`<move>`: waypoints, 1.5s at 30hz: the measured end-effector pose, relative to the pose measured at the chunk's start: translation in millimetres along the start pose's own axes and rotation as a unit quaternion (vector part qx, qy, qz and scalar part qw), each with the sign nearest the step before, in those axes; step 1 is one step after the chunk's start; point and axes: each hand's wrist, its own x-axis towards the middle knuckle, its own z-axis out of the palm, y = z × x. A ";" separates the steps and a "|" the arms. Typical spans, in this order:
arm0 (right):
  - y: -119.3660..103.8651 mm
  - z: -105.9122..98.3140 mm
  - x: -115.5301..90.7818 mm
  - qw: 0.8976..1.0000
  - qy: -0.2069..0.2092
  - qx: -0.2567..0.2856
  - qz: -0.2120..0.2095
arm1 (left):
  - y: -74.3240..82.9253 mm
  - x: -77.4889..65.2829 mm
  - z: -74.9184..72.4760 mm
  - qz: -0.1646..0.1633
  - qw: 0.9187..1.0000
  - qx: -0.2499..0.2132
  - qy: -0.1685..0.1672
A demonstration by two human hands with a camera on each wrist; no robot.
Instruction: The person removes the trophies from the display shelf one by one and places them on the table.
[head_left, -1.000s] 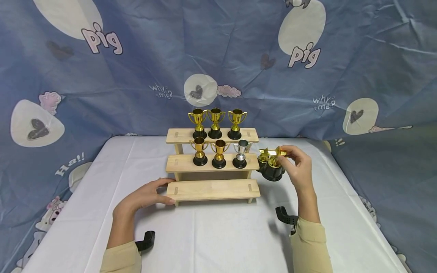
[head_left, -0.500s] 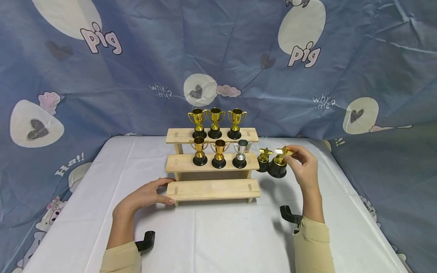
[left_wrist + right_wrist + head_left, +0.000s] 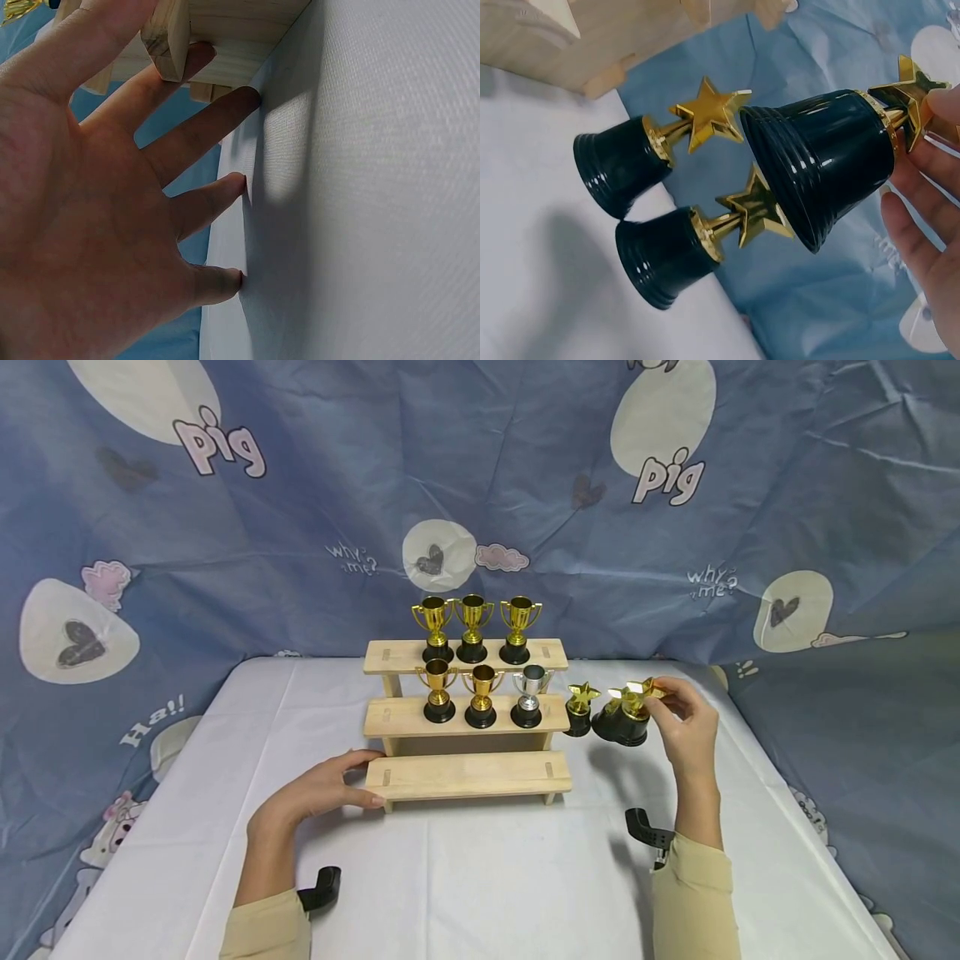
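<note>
My right hand [image 3: 692,727] pinches the gold star of a star trophy [image 3: 829,161] with a black bell-shaped base. It hangs above the white cloth, tilted in the right wrist view. Two more star trophies stand behind it by the shelf's right end: one [image 3: 577,720] close to the shelf, the other [image 3: 667,255] partly overlapped by the held one in the head view. At the other end, my left hand [image 3: 318,789] rests against the bottom step of the wooden tiered shelf [image 3: 468,775]. Its fingers [image 3: 202,135] are spread and fairly straight, touching the wood and cloth.
Gold cup trophies [image 3: 472,627] line the top step. On the middle step stand two gold cups [image 3: 482,689] and a silver cup [image 3: 531,689]. A blue printed curtain [image 3: 480,468] hangs behind the table [image 3: 480,877] with its white cloth.
My right hand has moved right with the held star trophy, away from the shelf, bringing the star trophy nearest the shelf into fuller view. My left hand has stayed on the shelf.
</note>
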 end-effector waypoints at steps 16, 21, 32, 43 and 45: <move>28.2 -10.9 6.8 0.998 0.037 -0.046 0.006 | -0.8 0.1 -0.2 0.003 1.000 0.005 0.003; 47.9 -12.7 11.4 0.997 0.041 -0.066 0.021 | -0.9 0.3 -0.7 0.002 1.000 0.007 0.005; 53.5 -17.8 17.0 0.991 0.045 -0.126 0.032 | -0.4 -0.4 0.0 -0.003 1.000 -0.004 0.004; 65.6 -23.9 21.5 0.988 0.054 -0.140 0.031 | 1.3 0.3 0.6 -0.002 1.000 0.004 0.008; 67.9 -24.8 20.7 0.987 0.055 -0.147 0.036 | 1.2 0.1 1.4 -0.003 1.000 0.002 0.007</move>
